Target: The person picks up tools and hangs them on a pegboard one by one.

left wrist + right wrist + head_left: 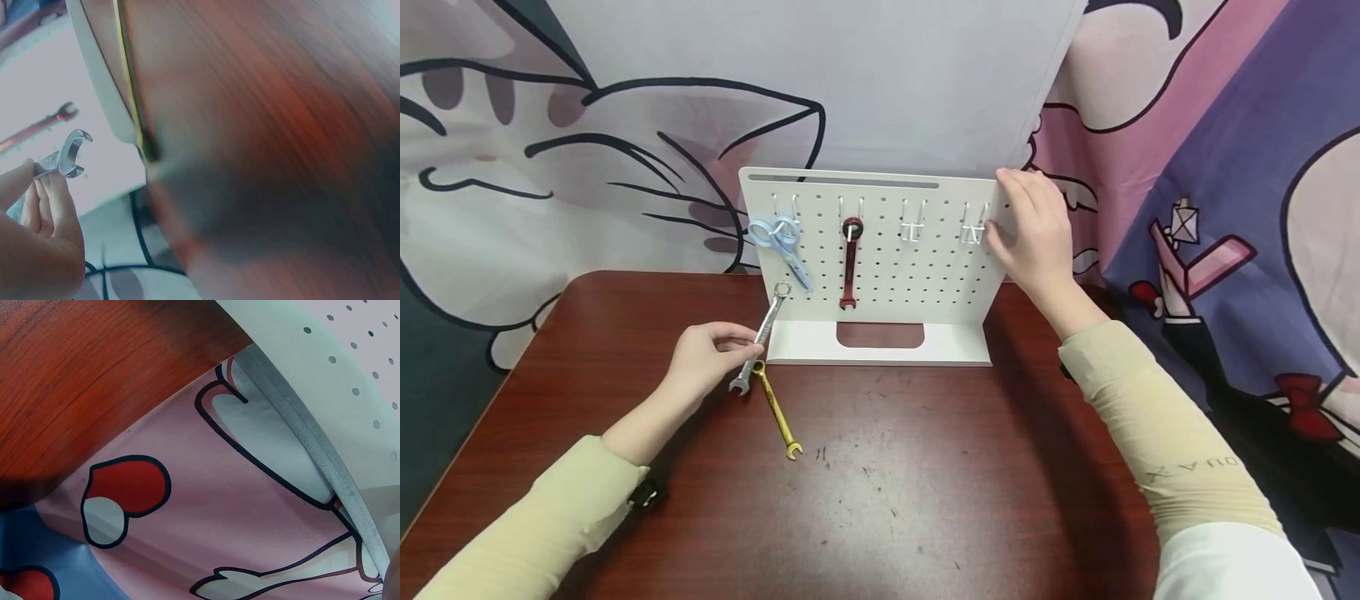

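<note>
Broadly, the surface [970,475] is reddish-brown, wood-grained and glossy, so smooth tools should slide readily on it. The white board [887,271] stands on it, flat and thin with a broad foot; it looks stiff but probably light enough to shift if pushed, and its side edge seems the best place to steady it. There, at the upper corner, rests the right hand [1036,225], thumb spread from fingers; with the fingertips poorly seen, whether its grip is tight cannot be told. The left hand [709,358] has a narrow grip, pinching the silver wrench [769,321] by its shank, off the board's left side, ring end up and forked end down. That polished metal should be rigid, sturdy, fairly weighty and somewhat slippery; mid-shank suits holding. The yellow wrench [778,412], slim and metallic, lies nearby, ring end beside the board's foot. The dark red wrench [850,268] hangs by its ring. The pale blue scissors [788,248], with looped handles, hang left of it. Smallest are the white wire hooks [912,233], bent and glossy.
</note>
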`<state>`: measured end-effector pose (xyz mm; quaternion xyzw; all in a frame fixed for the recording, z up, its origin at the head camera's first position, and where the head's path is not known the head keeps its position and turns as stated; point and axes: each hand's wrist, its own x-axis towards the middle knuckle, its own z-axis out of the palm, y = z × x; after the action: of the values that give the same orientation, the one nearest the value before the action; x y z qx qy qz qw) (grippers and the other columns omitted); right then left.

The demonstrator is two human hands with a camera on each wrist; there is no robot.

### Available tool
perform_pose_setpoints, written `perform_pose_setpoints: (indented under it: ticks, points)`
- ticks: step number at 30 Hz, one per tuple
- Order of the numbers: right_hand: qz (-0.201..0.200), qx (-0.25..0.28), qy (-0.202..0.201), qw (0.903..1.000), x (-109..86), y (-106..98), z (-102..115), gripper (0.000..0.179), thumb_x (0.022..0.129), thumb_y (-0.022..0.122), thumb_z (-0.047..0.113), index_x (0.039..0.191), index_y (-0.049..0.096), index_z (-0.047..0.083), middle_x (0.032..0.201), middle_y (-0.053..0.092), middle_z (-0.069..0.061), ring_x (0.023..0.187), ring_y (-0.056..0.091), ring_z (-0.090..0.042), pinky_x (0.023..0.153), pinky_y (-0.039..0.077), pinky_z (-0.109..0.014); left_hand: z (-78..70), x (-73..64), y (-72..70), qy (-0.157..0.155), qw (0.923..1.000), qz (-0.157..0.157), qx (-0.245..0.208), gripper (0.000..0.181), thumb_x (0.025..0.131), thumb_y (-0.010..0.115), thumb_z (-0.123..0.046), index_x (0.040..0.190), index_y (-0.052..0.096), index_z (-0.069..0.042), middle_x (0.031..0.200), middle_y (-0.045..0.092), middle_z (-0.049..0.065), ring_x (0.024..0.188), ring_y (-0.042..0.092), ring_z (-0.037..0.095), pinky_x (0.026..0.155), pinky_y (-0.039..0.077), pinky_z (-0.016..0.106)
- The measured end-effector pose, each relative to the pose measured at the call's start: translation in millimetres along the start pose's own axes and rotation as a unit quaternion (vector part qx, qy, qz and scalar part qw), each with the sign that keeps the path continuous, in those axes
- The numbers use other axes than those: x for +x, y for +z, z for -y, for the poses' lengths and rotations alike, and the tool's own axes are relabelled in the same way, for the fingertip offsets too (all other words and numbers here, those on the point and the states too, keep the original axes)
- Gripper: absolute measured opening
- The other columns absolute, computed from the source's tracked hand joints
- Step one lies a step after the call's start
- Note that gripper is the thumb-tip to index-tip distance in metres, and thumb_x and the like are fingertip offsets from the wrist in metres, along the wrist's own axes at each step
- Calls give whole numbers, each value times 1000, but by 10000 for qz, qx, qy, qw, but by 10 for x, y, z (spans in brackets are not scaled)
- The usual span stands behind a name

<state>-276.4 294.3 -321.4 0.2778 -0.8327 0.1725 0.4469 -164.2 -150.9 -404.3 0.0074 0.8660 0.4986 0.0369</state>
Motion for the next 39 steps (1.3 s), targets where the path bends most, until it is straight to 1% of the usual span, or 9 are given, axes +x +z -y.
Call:
perform_pose_setpoints:
  ticks: [5,9,12,14,21,24,27,37,39]
  points:
    - [-29,35,-23,10000,-4,11,-15,57,86,73,1,142,62,-1,135,68,-24,130,61,-41,124,41,-51,-137,14,162,98,9995,137,-252,26,92,82,-7,112,77,9,96,82,15,74,65,-10,64,53,18]
    - [-62,45,-45,10000,-5,17,-24,56,86,73,1,142,63,0,135,69,-23,130,61,-41,123,41,-51,-252,37,292,170,9985,249,-461,24,91,82,-5,111,77,8,91,82,10,72,65,-6,62,53,21]
    - [-87,35,-54,9999,-9,25,-22,56,86,73,1,142,63,0,135,69,-23,129,62,-41,123,42,-51,-334,58,389,217,9975,300,-594,24,91,82,-6,110,78,8,89,81,7,73,65,-4,62,52,20]
    - [-98,35,-58,9999,-11,29,-21,57,86,73,1,142,63,0,135,69,-23,129,62,-41,123,42,-51,-388,77,450,237,9971,311,-658,23,91,82,-6,110,78,7,91,81,8,74,65,-3,62,52,19]
    - [-121,-8,-55,9999,-2,34,-12,56,86,73,2,142,63,0,135,69,-23,130,61,-41,124,41,-51,-589,157,656,408,9947,338,-886,23,92,82,-7,111,79,5,98,82,16,77,66,-2,69,53,17]
    - [-118,-29,-22,9999,-2,29,-7,56,86,73,1,142,63,0,136,69,-23,130,61,-41,124,41,-50,-689,177,733,463,9925,367,-1070,23,92,81,-7,112,79,4,101,82,15,80,66,0,74,53,18]
    - [-94,-39,19,9999,0,24,2,56,86,73,1,142,63,0,136,68,-23,130,61,-41,124,41,-50,-786,193,803,504,9897,369,-1287,23,92,82,-8,112,79,3,100,82,11,81,66,1,76,53,19]
    - [-81,-29,47,10000,6,16,20,56,86,73,1,142,63,0,136,68,-22,130,61,-41,125,41,-50,-1008,301,1009,444,9767,416,-2057,24,91,81,-4,112,77,5,85,78,-5,73,65,1,58,50,17]
    - [-66,-28,60,10000,3,16,22,56,87,73,1,142,63,0,136,68,-23,130,61,-41,125,40,-50,-1027,324,1047,464,9758,407,-2100,24,90,81,-4,112,77,5,85,78,-5,72,65,1,60,51,17]
